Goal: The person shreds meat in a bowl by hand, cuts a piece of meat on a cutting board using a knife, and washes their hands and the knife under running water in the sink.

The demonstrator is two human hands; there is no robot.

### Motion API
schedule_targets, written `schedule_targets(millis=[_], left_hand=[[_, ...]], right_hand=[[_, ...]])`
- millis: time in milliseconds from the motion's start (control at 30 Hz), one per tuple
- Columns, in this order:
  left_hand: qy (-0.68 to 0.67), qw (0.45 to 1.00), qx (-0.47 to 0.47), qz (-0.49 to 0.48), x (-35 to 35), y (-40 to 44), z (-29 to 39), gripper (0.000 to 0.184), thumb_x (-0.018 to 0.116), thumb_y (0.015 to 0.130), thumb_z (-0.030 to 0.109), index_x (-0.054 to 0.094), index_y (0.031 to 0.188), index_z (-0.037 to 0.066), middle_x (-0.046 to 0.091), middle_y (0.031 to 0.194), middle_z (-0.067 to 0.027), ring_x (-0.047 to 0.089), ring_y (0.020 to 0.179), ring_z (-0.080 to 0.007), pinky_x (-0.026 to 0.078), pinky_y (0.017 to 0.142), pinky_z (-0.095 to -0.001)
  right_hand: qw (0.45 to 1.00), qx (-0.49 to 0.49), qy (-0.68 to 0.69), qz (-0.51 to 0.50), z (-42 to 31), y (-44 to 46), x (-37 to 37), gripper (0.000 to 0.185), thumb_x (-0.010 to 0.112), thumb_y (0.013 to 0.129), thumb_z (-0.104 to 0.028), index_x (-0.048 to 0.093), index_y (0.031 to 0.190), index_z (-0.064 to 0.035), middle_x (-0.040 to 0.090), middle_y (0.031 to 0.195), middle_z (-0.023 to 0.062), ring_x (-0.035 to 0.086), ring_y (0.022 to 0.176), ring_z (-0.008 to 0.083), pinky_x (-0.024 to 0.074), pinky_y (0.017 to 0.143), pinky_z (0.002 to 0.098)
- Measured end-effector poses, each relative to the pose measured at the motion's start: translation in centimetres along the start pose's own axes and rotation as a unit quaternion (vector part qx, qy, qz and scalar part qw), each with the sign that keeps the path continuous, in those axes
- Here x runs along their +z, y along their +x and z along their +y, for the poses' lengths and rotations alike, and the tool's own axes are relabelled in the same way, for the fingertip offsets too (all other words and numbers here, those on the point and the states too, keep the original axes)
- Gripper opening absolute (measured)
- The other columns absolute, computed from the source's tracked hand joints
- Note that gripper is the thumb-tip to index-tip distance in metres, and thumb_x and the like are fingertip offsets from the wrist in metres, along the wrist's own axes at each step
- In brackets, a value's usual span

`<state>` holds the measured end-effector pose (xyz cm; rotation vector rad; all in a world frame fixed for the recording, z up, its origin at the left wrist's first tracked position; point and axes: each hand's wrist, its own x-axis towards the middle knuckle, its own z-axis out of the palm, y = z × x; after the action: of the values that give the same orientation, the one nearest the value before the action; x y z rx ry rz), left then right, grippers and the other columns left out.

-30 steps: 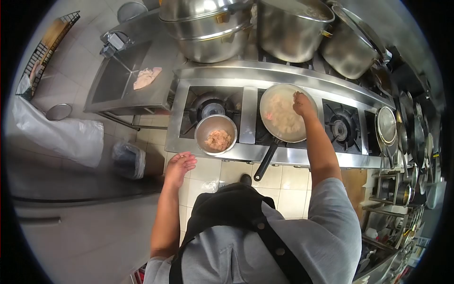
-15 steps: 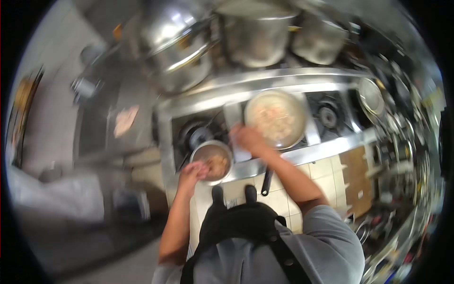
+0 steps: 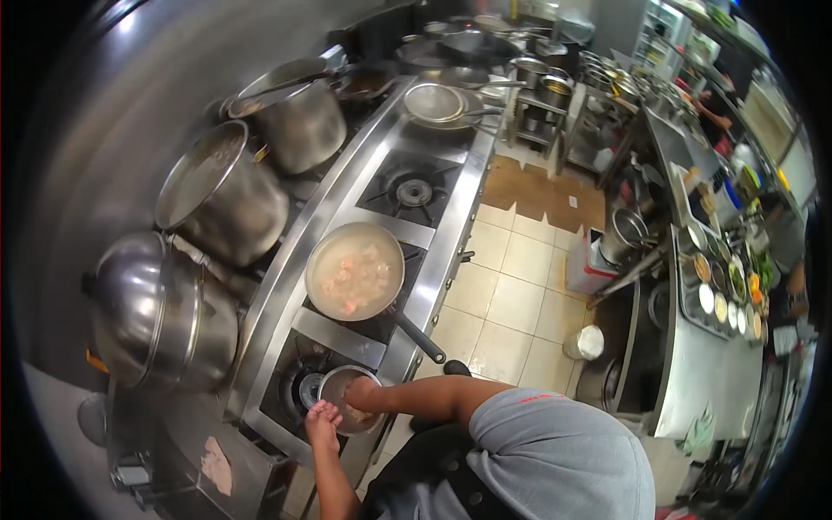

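The right hand [image 3: 355,396] reaches into the round stainless-steel bowl [image 3: 333,381], its fingers hidden, their state impossible to tell, the pinkish meat [image 3: 357,417] partly covered. The left hand [image 3: 323,422] is at the rim, fingers loosely curled. The bowl sits on the steel gas stove [image 3: 338,338], near the long-handled frying pan [image 3: 398,248], above a tiled floor [image 3: 498,303]. Unlike earlier, the right hand is inside the bowl.

Frying pan [image 3: 354,247]: one; bowl [image 3: 373,423]: one; left hand [image 3: 322,423]: one; right hand [image 3: 359,395]: one; tall open pots [image 3: 247,212] [image 3: 308,130]: two; domed pot [image 3: 130,295]: one; burners [image 3: 413,192] [image 3: 305,388] with visible centres: two; flat piece of meat [image 3: 216,468]: one; white tub [image 3: 586,342]: one; food pieces [image 3: 351,276] in the frying pan: several, exact count unreadable.
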<state>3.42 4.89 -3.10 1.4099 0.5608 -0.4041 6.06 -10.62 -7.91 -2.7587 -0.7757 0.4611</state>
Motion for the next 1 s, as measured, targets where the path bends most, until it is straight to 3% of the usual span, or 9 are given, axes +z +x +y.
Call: schedule_targets(millis=[133, 200, 267, 367, 500, 600, 867, 933, 1000], left_hand=[[0.101, 0.989, 0.023, -0.102, -0.7, 1.6, -1.4, 0.047, 0.054, 0.076, -0.005, 0.046, 0.122, 0.001, 0.053, 0.117, -0.0093, 0.053, 0.104, -0.019, 0.045, 0.084, -0.0327], [0.195, 0.952, 0.128, -0.2, 0.8, 0.4, -1.2, 0.054, 0.054, 0.07, -0.01, 0.046, 0.122, 0.001, 0.054, 0.115, -0.0082, 0.051, 0.107, -0.0166, 0.045, 0.084, -0.0296], [0.202, 0.936, 0.197, -0.209, 1.0, 1.5, -2.1, 0.051, 0.057, 0.067, -0.01, 0.05, 0.116, 0.001, 0.058, 0.107, -0.0072, 0.055, 0.1, -0.0156, 0.045, 0.082, -0.0284], [0.187, 0.952, 0.166, -0.177, 1.7, 0.1, -1.3, 0.034, 0.06, 0.068, -0.007, 0.055, 0.101, 0.0, 0.062, 0.091, -0.0058, 0.059, 0.083, -0.0152, 0.046, 0.076, -0.0285], [0.234, 0.936, 0.212, -0.153, 0.4, 1.0, -2.2, 0.029, 0.061, 0.069, -0.005, 0.056, 0.097, 0.0, 0.062, 0.089, -0.006, 0.058, 0.082, -0.0138, 0.046, 0.073, -0.0277], [0.235, 0.927, 0.239, -0.168, 0.8, 0.7, -2.2, 0.024, 0.063, 0.071, -0.002, 0.057, 0.094, 0.0, 0.062, 0.087, -0.0054, 0.058, 0.079, -0.0137, 0.046, 0.071, -0.0274], [0.229, 0.934, 0.232, -0.146, 1.8, -0.7, -1.0, 0.021, 0.064, 0.074, 0.003, 0.057, 0.093, 0.001, 0.062, 0.085, -0.0059, 0.057, 0.077, -0.012, 0.046, 0.069, -0.0272], [0.383, 0.882, 0.258, -0.09, 1.3, -1.4, -0.5, 0.021, 0.066, 0.077, 0.007, 0.057, 0.095, 0.001, 0.062, 0.083, -0.0057, 0.057, 0.077, -0.012, 0.047, 0.068, -0.0276], [0.257, 0.943, 0.185, -0.102, -0.3, 1.7, -3.1, 0.019, 0.064, 0.081, 0.011, 0.057, 0.096, 0.002, 0.064, 0.083, -0.0068, 0.061, 0.073, -0.014, 0.05, 0.061, -0.0287]], right_hand=[[0.996, 0.015, 0.086, 0.018, 0.2, -2.4, -3.6, 0.025, 0.068, 0.069, -0.024, 0.069, 0.086, -0.0057, 0.067, 0.088, 0.0146, 0.065, 0.085, 0.0314, 0.0523, 0.072, 0.0389], [0.991, 0.026, 0.123, 0.044, 0.4, -2.5, -4.5, 0.025, 0.068, 0.068, -0.024, 0.069, 0.083, -0.0042, 0.067, 0.085, 0.0163, 0.065, 0.083, 0.0329, 0.0519, 0.072, 0.0397], [0.971, 0.027, 0.227, 0.067, 0.0, -2.2, -4.8, 0.029, 0.069, 0.065, -0.028, 0.067, 0.075, -0.0005, 0.065, 0.076, 0.019, 0.064, 0.078, 0.0351, 0.0508, 0.069, 0.0417], [0.963, 0.007, 0.246, 0.11, 0.0, -2.7, -5.8, 0.03, 0.069, 0.064, -0.027, 0.064, 0.069, 0.002, 0.062, 0.072, 0.0218, 0.063, 0.074, 0.0368, 0.049, 0.066, 0.0428], [0.942, 0.06, 0.295, 0.148, -1.0, -4.3, -7.4, 0.025, 0.07, 0.061, -0.021, 0.063, 0.066, 0.0023, 0.063, 0.072, 0.0229, 0.063, 0.074, 0.037, 0.05, 0.067, 0.0419], [0.938, 0.062, 0.278, 0.2, -1.6, -4.3, -6.8, 0.029, 0.067, 0.064, -0.025, 0.063, 0.07, 0.0032, 0.061, 0.071, 0.0246, 0.062, 0.073, 0.0381, 0.0482, 0.064, 0.0435], [0.943, 0.084, 0.271, 0.172, -1.7, -4.5, -7.3, 0.019, 0.066, 0.063, -0.018, 0.066, 0.07, -0.0002, 0.062, 0.073, 0.0237, 0.064, 0.076, 0.0366, 0.0508, 0.067, 0.0409], [0.935, 0.076, 0.294, 0.183, -1.5, -4.3, -7.0, 0.019, 0.066, 0.063, -0.02, 0.064, 0.066, -0.0011, 0.061, 0.069, 0.0217, 0.062, 0.068, 0.0359, 0.0488, 0.062, 0.0406], [0.928, 0.093, 0.323, 0.164, -0.8, -4.5, -7.6, 0.02, 0.07, 0.063, -0.022, 0.064, 0.071, -0.0037, 0.063, 0.069, 0.016, 0.061, 0.064, 0.0273, 0.0485, 0.06, 0.0377]])
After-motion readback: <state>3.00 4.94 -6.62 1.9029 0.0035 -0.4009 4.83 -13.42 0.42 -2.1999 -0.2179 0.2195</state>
